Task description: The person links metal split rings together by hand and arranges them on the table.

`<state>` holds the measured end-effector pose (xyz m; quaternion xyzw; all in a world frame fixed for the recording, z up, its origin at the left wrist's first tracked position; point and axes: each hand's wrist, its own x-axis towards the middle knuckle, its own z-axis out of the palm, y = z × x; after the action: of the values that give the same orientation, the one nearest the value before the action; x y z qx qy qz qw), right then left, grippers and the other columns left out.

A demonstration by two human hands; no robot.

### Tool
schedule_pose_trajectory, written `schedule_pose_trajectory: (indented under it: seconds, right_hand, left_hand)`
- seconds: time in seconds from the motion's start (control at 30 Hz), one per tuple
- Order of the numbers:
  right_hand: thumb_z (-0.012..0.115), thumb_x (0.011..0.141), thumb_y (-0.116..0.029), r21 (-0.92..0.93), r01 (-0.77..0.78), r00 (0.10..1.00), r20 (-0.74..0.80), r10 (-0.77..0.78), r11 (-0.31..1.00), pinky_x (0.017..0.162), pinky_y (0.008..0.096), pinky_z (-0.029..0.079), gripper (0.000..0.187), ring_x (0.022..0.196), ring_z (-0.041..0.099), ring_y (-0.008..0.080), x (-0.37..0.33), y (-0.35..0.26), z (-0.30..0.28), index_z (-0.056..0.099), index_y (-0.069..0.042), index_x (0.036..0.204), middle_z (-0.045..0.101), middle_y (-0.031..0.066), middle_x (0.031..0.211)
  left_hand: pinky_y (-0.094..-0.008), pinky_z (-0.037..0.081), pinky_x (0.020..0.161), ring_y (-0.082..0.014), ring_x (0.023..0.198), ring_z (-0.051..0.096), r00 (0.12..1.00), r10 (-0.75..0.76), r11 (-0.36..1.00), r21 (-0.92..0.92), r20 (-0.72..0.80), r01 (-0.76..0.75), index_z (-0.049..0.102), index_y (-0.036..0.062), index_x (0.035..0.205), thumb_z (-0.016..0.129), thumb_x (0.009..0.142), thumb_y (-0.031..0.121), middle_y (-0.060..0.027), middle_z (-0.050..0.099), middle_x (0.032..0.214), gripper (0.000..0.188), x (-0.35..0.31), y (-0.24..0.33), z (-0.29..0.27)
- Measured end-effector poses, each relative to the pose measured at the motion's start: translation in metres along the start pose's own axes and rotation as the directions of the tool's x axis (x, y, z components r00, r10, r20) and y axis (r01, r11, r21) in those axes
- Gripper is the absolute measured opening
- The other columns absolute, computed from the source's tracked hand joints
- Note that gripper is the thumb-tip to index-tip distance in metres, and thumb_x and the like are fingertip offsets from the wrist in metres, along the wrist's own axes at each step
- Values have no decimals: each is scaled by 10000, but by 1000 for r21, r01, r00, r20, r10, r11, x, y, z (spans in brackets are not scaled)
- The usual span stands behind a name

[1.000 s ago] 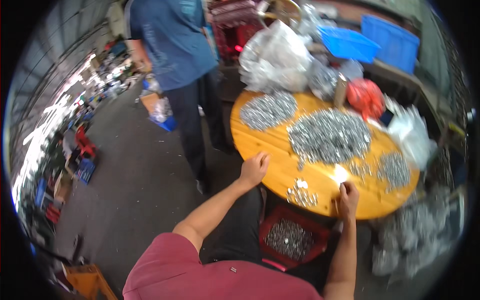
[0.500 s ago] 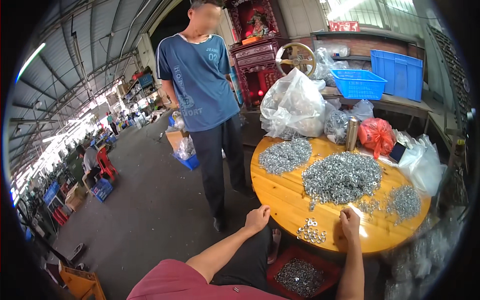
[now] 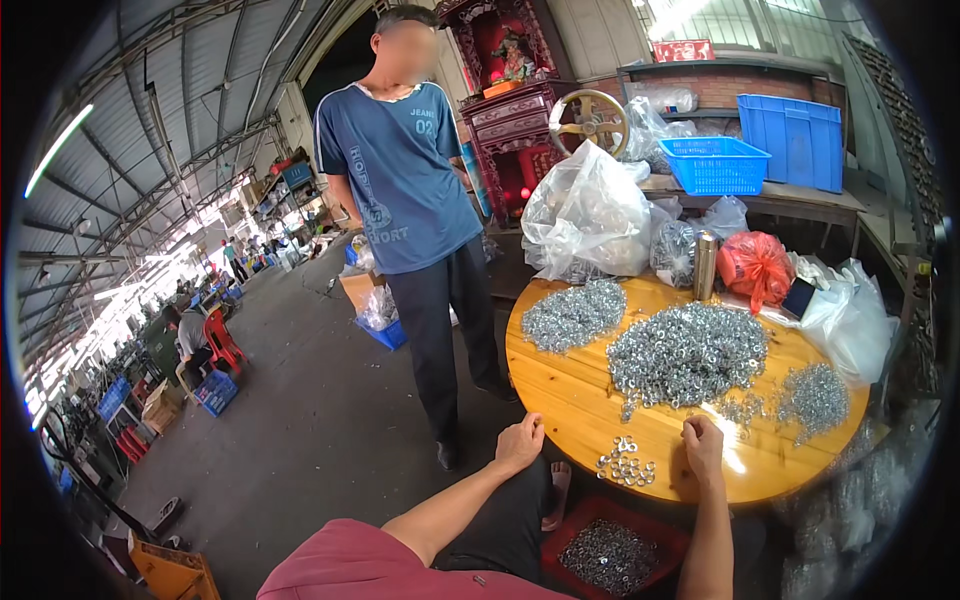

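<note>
Resting beside the right hand [image 3: 703, 441], washers [image 3: 625, 466] spread left-right.

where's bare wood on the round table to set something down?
Bare wood: the near-left edge of the round table, between the left hand, the left washer pile and the big middle pile. Also a strip right of the right hand. The far side is crowded with bags.
</note>
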<state>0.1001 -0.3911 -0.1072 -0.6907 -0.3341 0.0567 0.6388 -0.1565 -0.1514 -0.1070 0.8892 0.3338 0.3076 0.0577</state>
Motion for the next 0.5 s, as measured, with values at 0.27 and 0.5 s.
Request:
schedule_pose_trajectory:
  seconds: [0.27, 0.5]
  right_hand:
    - [556, 845, -39, 60, -44, 999, 5, 44, 997, 563, 239, 456, 89, 612, 585, 148, -1, -4, -1, 619, 21, 866, 619, 75, 677]
    - [553, 861, -47, 112, -63, 998, 28, 61, 992, 553, 232, 449, 98, 589, 572, 143, -1, -3, -3, 621, 22, 873, 619, 73, 669]
  left_hand:
    - [-412, 466, 504, -341, 559, 608, 999, -39, 999, -5, 26, 39, 556, 69, 1062, 553, 874, 193, -106, 638, 665, 225, 0, 4, -1]
    - [-393, 465, 509, -324, 560, 602, 997, -54, 999, 7, 46, 53, 566, 57, 1079, 561, 874, 175, -103, 635, 671, 236, 0, 5, -2]
